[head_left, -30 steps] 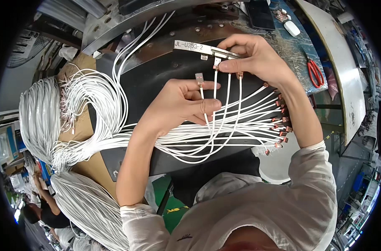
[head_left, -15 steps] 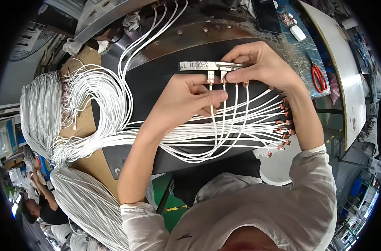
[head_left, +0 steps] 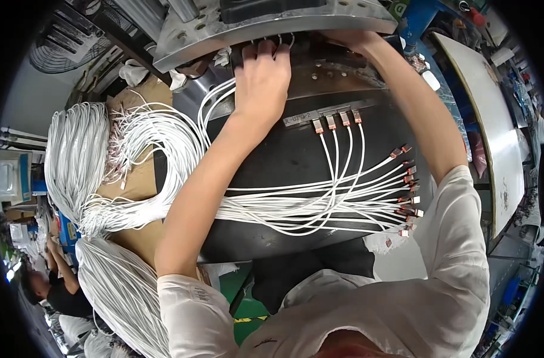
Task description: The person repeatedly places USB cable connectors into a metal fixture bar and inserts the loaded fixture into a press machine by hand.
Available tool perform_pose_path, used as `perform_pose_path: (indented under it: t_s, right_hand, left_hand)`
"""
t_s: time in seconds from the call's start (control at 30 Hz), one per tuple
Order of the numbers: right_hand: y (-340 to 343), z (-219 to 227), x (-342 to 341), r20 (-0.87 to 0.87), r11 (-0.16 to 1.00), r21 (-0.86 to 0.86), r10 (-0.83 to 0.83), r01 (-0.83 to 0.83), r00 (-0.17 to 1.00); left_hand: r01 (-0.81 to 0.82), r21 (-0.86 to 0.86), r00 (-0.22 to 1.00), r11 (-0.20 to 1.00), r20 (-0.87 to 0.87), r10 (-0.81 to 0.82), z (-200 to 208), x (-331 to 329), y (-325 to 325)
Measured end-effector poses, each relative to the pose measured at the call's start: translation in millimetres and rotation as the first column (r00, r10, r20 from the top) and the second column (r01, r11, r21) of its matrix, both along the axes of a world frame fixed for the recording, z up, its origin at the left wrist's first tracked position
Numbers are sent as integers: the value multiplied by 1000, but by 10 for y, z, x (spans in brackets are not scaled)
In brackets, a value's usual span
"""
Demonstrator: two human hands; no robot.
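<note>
My left hand [head_left: 263, 80] reaches up to the front edge of a metal machine plate [head_left: 278, 30], its fingers curled around several white cables [head_left: 215, 98]. The cables' upper ends run in under the plate, where their tips are hidden. Also under the plate is my right hand [head_left: 355, 40], with its fingers out of sight. Below the hands, a slim metal bar fixture [head_left: 299, 119] lies on the black work surface [head_left: 260, 161]. Several white cables with copper-coloured plugs [head_left: 345, 119] sit in a row along it.
More cable ends with plugs [head_left: 412, 179] fan out at the right. Thick bundles of white cable [head_left: 75, 161] hang at the left over brown cardboard [head_left: 128, 188]. A pale board [head_left: 481, 131] stands far right. Another person [head_left: 60, 286] sits at the lower left.
Both hands have let go of the bar fixture, now down on the black surface with its plugs. They have moved up and away to the machine, the left onto the other cables.
</note>
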State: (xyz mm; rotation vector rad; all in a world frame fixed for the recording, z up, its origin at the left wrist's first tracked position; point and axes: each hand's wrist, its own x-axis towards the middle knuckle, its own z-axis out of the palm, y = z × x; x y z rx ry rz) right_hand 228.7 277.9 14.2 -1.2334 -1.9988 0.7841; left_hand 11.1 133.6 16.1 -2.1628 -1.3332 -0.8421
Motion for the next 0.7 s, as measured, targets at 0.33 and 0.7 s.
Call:
perform_pose_path:
  t_s: [0.33,0.7]
  right_hand:
    - [-521,207,-240,257,883,465,-202,63,945]
    - [-1290,182,363,407,809,561,-81,-179,910]
  left_hand:
    - [144,-244,959,959,273,-74,121,23,-12]
    - [-419,-1,897,908,151,414,636,-1837,-1136]
